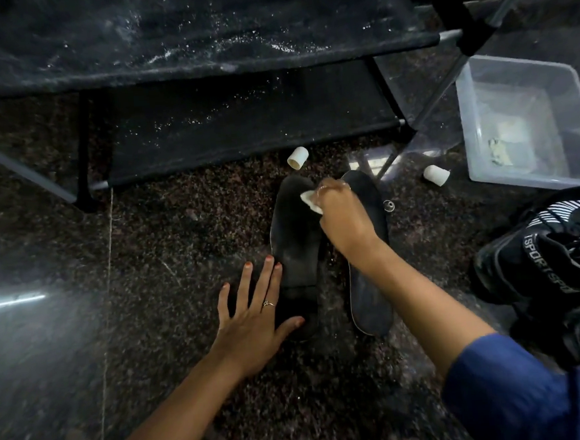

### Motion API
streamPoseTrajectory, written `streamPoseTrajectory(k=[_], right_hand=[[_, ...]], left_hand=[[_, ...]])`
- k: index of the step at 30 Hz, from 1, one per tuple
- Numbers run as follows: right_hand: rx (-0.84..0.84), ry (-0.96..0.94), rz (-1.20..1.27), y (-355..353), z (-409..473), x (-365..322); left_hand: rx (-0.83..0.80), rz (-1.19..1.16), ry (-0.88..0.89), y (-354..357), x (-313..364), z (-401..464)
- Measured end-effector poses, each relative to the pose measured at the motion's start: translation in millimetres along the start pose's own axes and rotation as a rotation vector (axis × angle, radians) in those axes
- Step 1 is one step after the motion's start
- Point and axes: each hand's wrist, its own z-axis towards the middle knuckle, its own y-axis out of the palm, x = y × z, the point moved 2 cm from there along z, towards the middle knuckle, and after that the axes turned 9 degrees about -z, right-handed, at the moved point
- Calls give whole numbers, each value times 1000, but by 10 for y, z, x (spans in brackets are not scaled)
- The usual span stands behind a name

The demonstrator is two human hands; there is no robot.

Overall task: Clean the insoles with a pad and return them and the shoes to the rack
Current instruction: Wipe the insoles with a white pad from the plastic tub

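Two forearms in blue sleeves (520, 392) enter from the bottom edge over a dark speckled stone floor (165, 228). The left hand (254, 322) lies flat and palm down, fingers spread apart, gripping nothing; its thumb and the side of its index finger rest on the heel end of the left insole (296, 253), pinning it to the floor, while the other fingers lie on the floor just beside it. A ring sits on one finger of this hand. The right hand (341, 216) is closed around a small white pad (309, 201), which protrudes from the fingers and touches the toe area of the left insole. The right insole (369, 300) lies flat on the floor just beside the left one, parallel to it, and the right forearm crosses above its middle section. Both insoles are dark and point toe-first toward the rack. At the right edge, black sports shoes (545, 263) with white lettering stand on the floor, apart from the insoles. Farther out, two white caps (298, 157) lie on the floor, one beside the rack leg and one beside a clear plastic bin (483, 158). Beyond these stands the shoe rack (202, 64), its black fabric shelves dusted with pale specks.
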Motion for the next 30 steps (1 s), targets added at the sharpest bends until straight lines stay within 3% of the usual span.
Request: streamPoseTrajectory(k=[4, 10, 13, 18, 21, 26, 30], right_hand=[[-56, 17, -25, 17, -28, -58], [-226, -270, 80, 93, -982, -357], [-191, -217, 95, -6, -805, -347], [-59, 39, 39, 22, -169, -150], [-95, 3, 80, 143, -291, -169], [-144, -193, 162, 145, -1257, -459], [-119, -150, 181, 185, -927, -357]], left_hand=[[54, 3, 19, 20, -14, -7], [147, 52, 59, 33, -42, -21], [146, 28, 50, 40, -53, -8], [153, 36, 35, 2, -31, -6], [182, 48, 39, 15, -49, 14], [250, 99, 66, 39, -63, 36], [261, 93, 65, 51, -59, 33]])
